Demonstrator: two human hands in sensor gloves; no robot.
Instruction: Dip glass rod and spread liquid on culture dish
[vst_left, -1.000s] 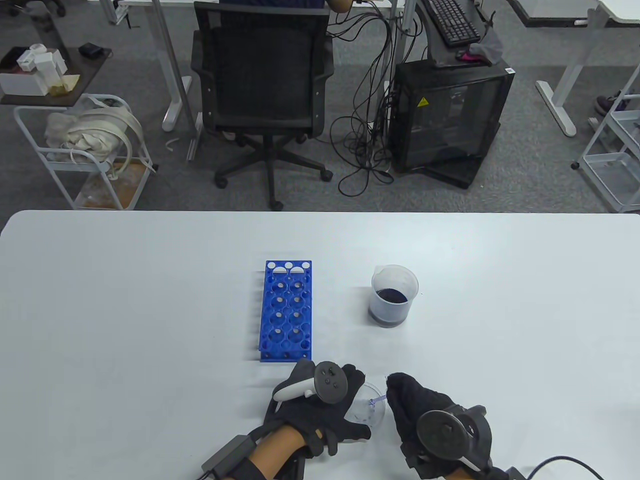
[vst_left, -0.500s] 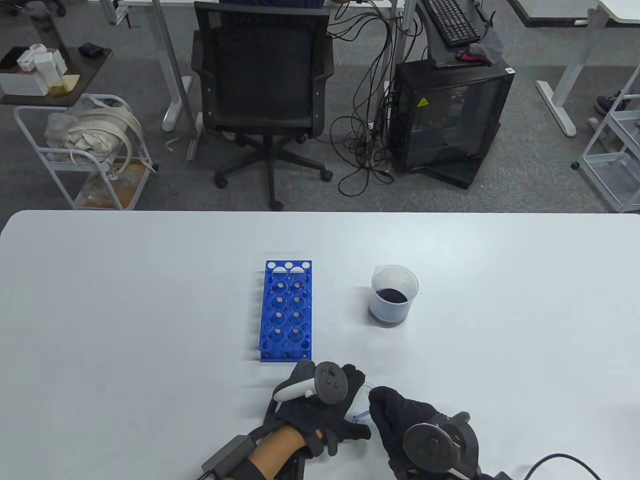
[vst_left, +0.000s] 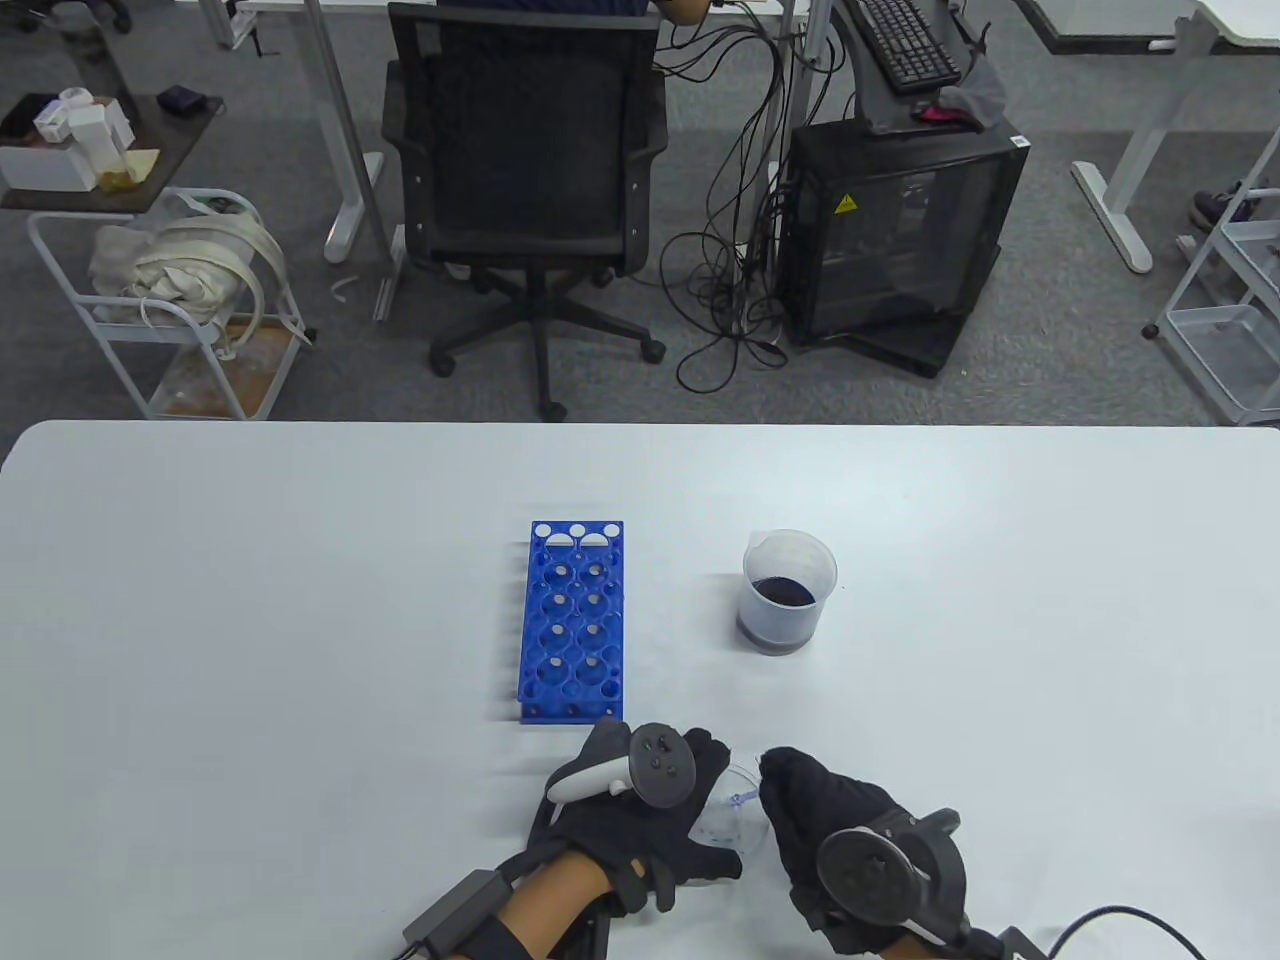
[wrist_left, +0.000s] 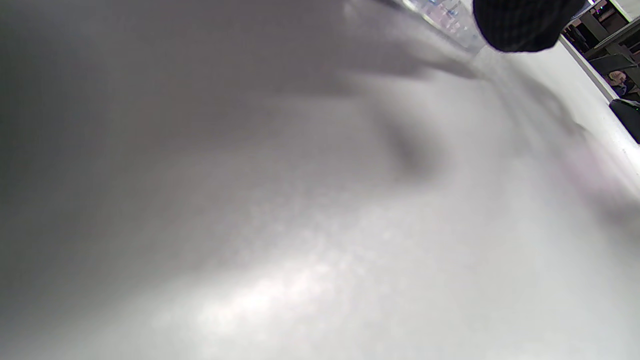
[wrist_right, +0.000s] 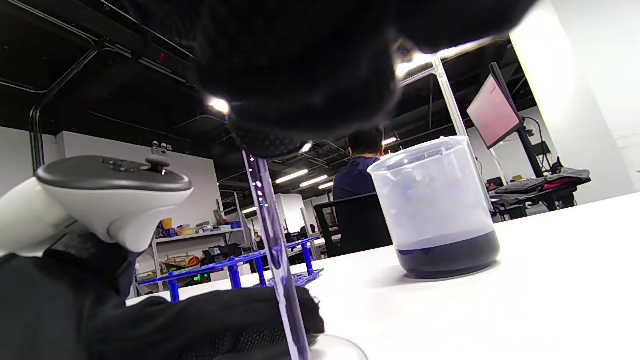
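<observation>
A clear culture dish (vst_left: 733, 822) lies on the table near the front edge. My left hand (vst_left: 672, 812) holds it by its left rim, fingers curled around the edge. My right hand (vst_left: 795, 795) grips a glass rod (vst_left: 741, 799), tinted purple, with its lower end down in the dish. In the right wrist view the rod (wrist_right: 274, 250) runs steeply down from my gloved fingers (wrist_right: 300, 75) to the dish rim (wrist_right: 337, 348), beside my left glove (wrist_right: 190, 320). A plastic beaker (vst_left: 788, 592) with dark liquid stands behind the dish and also shows in the right wrist view (wrist_right: 435, 210).
A blue test tube rack (vst_left: 573, 622) stands just behind my left hand, left of the beaker. The left wrist view shows mostly blurred table (wrist_left: 300, 225), a glove fingertip (wrist_left: 525, 22) and a bit of the dish (wrist_left: 445, 12).
My right hand swept the rod's tip across the dish toward the lower left, then back toward the upper right. My left hand and the dish stayed still.
</observation>
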